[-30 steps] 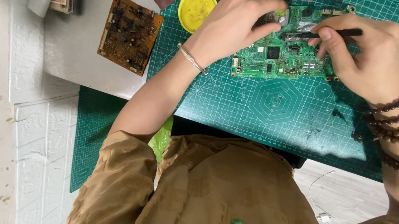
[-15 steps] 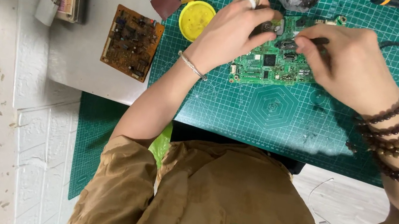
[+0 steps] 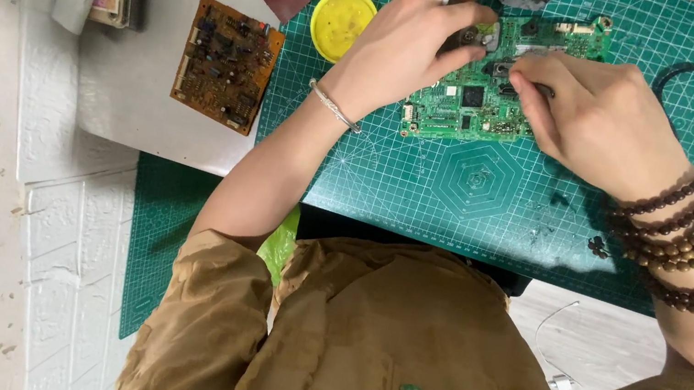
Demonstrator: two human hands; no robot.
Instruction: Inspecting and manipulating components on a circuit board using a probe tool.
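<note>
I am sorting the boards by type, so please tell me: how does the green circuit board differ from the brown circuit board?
The green circuit board lies on the green cutting mat; the brown circuit board lies on the grey surface. The left hand and right hand work on the green one; the brown one is untouched. Both lie flat, components up.

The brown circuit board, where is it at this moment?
In the head view, the brown board lies flat on the grey table, just past the green mat's left edge, beside the yellow lid, and neither hand touches it.
</note>
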